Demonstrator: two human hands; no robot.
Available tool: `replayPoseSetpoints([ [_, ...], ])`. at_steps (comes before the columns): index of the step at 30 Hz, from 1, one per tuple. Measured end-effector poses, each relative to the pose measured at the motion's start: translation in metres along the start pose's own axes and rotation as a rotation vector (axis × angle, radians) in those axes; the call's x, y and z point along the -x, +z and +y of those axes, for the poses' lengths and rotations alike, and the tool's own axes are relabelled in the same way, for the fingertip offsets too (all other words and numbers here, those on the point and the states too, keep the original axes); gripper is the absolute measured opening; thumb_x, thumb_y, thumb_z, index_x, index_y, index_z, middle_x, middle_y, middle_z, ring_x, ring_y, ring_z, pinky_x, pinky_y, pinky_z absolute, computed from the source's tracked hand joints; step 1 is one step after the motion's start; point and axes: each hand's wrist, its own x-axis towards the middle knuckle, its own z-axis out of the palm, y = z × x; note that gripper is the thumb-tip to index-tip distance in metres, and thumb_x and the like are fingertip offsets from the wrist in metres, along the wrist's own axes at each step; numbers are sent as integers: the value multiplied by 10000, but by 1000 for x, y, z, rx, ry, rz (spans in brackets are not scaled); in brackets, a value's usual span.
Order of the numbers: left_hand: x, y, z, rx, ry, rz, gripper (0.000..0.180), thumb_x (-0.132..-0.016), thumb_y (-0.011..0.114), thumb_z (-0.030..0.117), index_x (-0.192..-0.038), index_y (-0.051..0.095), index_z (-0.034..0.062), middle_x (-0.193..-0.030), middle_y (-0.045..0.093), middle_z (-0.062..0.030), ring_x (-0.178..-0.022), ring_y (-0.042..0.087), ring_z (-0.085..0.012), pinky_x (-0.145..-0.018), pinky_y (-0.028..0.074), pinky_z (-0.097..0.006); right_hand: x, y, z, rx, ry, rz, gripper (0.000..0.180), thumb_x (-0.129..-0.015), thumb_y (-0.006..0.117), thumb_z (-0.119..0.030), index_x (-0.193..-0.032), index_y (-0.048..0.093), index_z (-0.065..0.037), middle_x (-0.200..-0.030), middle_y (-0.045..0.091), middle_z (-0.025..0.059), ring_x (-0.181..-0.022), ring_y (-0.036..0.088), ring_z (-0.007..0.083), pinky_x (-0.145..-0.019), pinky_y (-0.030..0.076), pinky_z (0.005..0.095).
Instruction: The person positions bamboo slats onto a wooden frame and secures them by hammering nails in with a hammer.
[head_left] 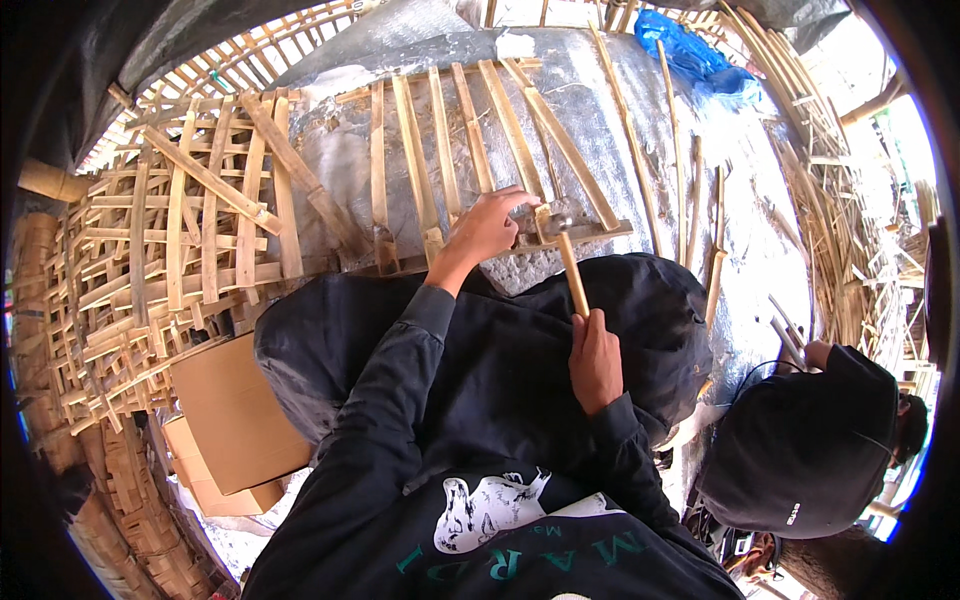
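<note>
Right hand [596, 360] gripping hammer [566, 250] handle; we're pinching nail with left hand [487, 225], steadying it on bamboo slat frame [470, 150].

A wooden-handled hammer [566, 255] stands nearly upright, its metal head on the near crossbar of a flat bamboo-slat frame [470, 150].

A grey tarp [640, 120] covers the ground in bright daylight, running from the middle to the far side. Stacked bamboo lattice panels [150, 260] fill the left, with cardboard boxes [235, 420] near them, and loose bamboo strips [850, 220] pile up on the right. A blue plastic bag [690, 50] lies far right, and another person [810, 450] in black crouches near right.
</note>
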Motion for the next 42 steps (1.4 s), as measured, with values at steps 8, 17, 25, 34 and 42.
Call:
replayPoseSetpoints([
  [8, -2, -1, -1, -40, 43, 30, 570, -793, 493, -126, -1280, 723, 59, -1241, 712, -145, -845, 671, -303, -723, 526, -355, -3, 1, 5, 38, -81, -1, 235, -1109, 542, -179, -971, 439, -18, -698, 590, 292, -660, 600, 514, -557, 419, 598],
  [17, -1, 2, -5, -89, 109, 73, 568, -794, 483, -149, -1264, 727, 54, -1242, 720, -129, -843, 683, -279, -696, 515, -325, -1, -2, 3, 39, -67, -35, 253, -1111, 543, -200, -974, 429, -21, -707, 605, 296, -669, 615, 517, -547, 442, 589],
  [25, 0, 5, -8, -150, 213, 135, 562, -792, 490, -137, -1269, 722, 48, -1267, 715, -157, -925, 699, -318, -790, 547, -361, -1, -4, 2, 13, -63, -34, 235, -1112, 537, -185, -980, 436, -19, -706, 607, 294, -656, 612, 510, -537, 429, 594],
  [34, -3, 6, -12, -79, 157, 106, 532, -804, 520, -121, -1269, 716, 47, -1257, 716, -151, -955, 701, -343, -819, 559, -379, -1, -3, 3, 80, -77, 37, 234, -1108, 545, -170, -965, 439, -18, -697, 587, 300, -647, 592, 510, -539, 410, 592],
  [42, 3, 9, -16, -117, 159, 110, 522, -802, 526, -108, -1266, 710, 48, -1277, 710, -154, -1042, 686, -383, -877, 554, -406, -2, -3, 3, 57, -75, -8, 249, -1111, 543, -179, -956, 437, -17, -692, 580, 297, -630, 578, 508, -536, 403, 593],
])
